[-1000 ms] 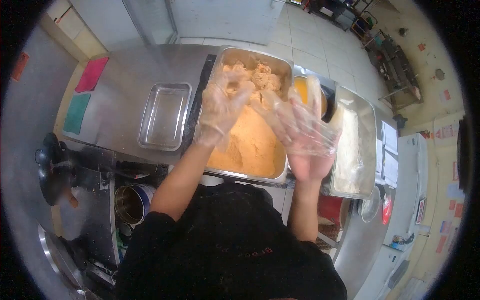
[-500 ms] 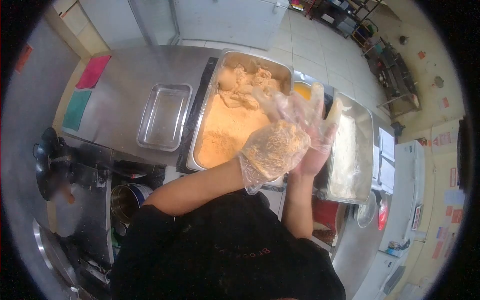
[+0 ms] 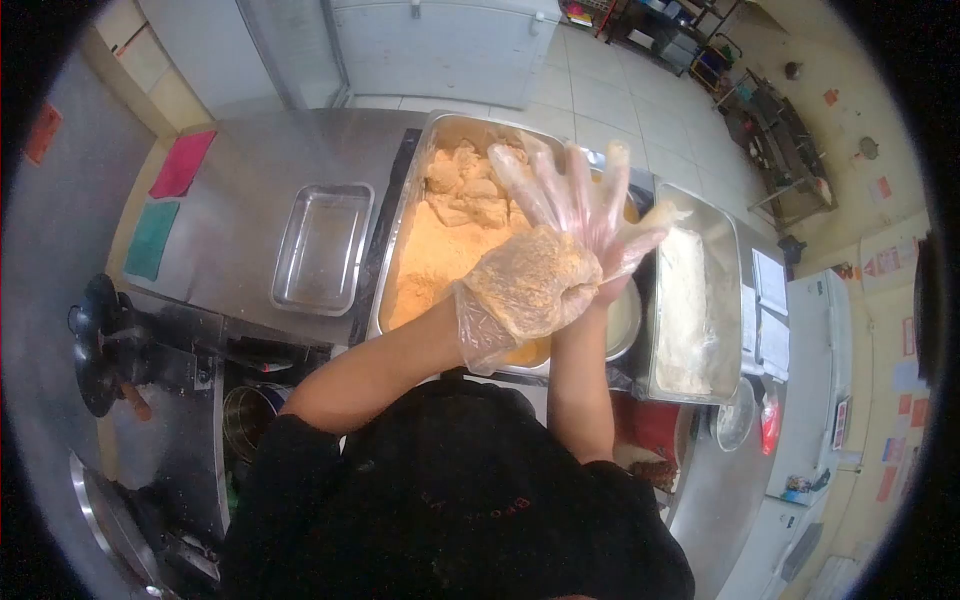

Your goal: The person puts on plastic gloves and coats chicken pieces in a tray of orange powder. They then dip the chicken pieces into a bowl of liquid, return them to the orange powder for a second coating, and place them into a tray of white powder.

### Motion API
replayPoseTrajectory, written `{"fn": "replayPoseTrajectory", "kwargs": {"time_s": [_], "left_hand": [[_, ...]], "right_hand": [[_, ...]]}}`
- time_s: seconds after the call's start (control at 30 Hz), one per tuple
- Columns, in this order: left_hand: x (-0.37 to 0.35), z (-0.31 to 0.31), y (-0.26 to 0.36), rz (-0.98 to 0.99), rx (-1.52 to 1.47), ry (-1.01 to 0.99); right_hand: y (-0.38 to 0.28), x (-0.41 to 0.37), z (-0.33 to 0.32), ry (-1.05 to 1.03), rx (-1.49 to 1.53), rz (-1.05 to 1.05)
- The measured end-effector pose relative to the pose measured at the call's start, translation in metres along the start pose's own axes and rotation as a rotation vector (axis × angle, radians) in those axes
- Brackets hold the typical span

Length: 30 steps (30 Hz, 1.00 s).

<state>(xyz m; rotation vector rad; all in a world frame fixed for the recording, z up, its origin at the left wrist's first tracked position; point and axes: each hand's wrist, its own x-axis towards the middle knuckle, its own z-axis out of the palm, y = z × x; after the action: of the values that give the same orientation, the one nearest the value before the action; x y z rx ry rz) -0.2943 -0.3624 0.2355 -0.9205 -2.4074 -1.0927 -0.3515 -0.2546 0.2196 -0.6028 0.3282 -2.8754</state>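
My left hand (image 3: pixel 525 285) wears a clear plastic glove thickly coated in orange crumbs. Its fingers are curled around the wrist end of the clear plastic glove (image 3: pixel 583 205) on my right hand (image 3: pixel 598 238). That right hand is spread wide, fingers pointing away from me, with nothing held in it. Both are above a deep metal tray (image 3: pixel 402 235) of orange breading (image 3: pixel 440 250). Coated, lumpy pieces that look like chicken (image 3: pixel 468 185) lie at its far end. My left fingertips are partly hidden.
To the right, a second deep tray (image 3: pixel 722 280) contains white flour (image 3: pixel 682 300). A round bowl (image 3: pixel 626 325) sits between the trays, partly behind my right forearm. On the steel counter at left are a shallow metal tray (image 3: pixel 283 250) and pink (image 3: pixel 183 163) and green (image 3: pixel 152 240) cloths.
My left hand has shifted slightly left and closed around the right glove's wrist end. The right hand's fingers now point farther forward, and the bowl beneath shows more.
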Motion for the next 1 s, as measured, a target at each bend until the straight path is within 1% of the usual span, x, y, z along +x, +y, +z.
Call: {"fn": "replayPoseTrajectory", "kwargs": {"time_s": [0.07,0.13,0.17,0.23,0.27,0.33,0.37,0.43,0.47,0.53,0.57,0.6,0.63,0.67,0.73,0.77,0.83,0.87,0.93,0.97,1.0], "left_hand": [[0.001,-0.003,0.001,-0.007,0.010,-0.016],[0.002,-0.007,0.006,-0.078,0.090,-0.061],[0.000,-0.006,0.003,-0.072,0.089,-0.064],[-0.001,-0.006,-0.004,0.041,0.048,0.077],[-0.002,-0.007,-0.004,0.048,0.048,0.074],[-0.001,-0.013,0.002,0.026,0.081,0.069],[-0.002,-0.014,0.002,0.033,0.084,0.065],[-0.002,-0.015,0.002,0.021,0.122,0.029],[-0.001,-0.017,0.002,0.025,0.123,0.026],[0.003,-0.020,0.004,-0.009,0.107,-0.003],[0.005,-0.022,0.005,-0.006,0.106,-0.005],[0.007,-0.023,0.006,-0.033,0.092,-0.003],[0.009,-0.025,0.006,-0.060,0.078,-0.002],[0.013,-0.028,0.005,-0.054,0.079,-0.003],[0.021,-0.034,0.001,0.087,0.156,0.161],[0.025,-0.038,-0.003,0.089,0.154,0.155],[0.031,-0.044,-0.009,-0.192,-0.064,0.096],[0.032,-0.047,-0.010,-0.188,-0.066,0.089],[0.032,-0.049,-0.015,-0.141,0.083,0.134],[0.033,-0.049,-0.018,-0.126,0.132,0.148],[0.035,-0.047,-0.024,-0.193,0.135,0.130]], "right_hand": [[0.002,0.005,-0.010,-0.041,0.045,0.019],[0.003,0.014,-0.016,0.022,0.143,0.052],[0.003,0.019,-0.018,0.043,0.175,0.060],[0.003,0.029,-0.008,0.105,0.103,0.030],[0.002,0.031,-0.001,0.125,0.079,0.018],[0.001,0.029,0.044,0.329,0.109,0.051],[0.002,0.027,0.038,0.325,0.112,0.045],[0.006,0.025,0.026,0.067,0.182,0.033],[0.006,0.026,0.022,0.065,0.182,0.028],[0.006,0.035,0.027,0.186,0.066,0.040],[0.006,0.044,0.013,0.186,0.066,0.036],[0.007,0.054,-0.014,-0.034,0.311,0.063],[0.007,0.060,-0.019,-0.258,0.554,0.089],[0.005,0.059,-0.025,-0.261,0.552,0.085],[0.001,0.057,-0.010,-0.088,-0.003,0.013],[0.002,0.059,-0.003,-0.084,-0.002,0.008],[0.009,0.064,0.021,0.286,-0.071,-0.059],[0.013,0.064,0.023,0.289,-0.070,-0.066],[0.018,0.064,0.025,0.369,-0.230,-0.022],[0.018,0.067,0.016,0.372,-0.227,-0.025],[0.018,0.073,0.009,0.361,-0.332,0.017]]}}
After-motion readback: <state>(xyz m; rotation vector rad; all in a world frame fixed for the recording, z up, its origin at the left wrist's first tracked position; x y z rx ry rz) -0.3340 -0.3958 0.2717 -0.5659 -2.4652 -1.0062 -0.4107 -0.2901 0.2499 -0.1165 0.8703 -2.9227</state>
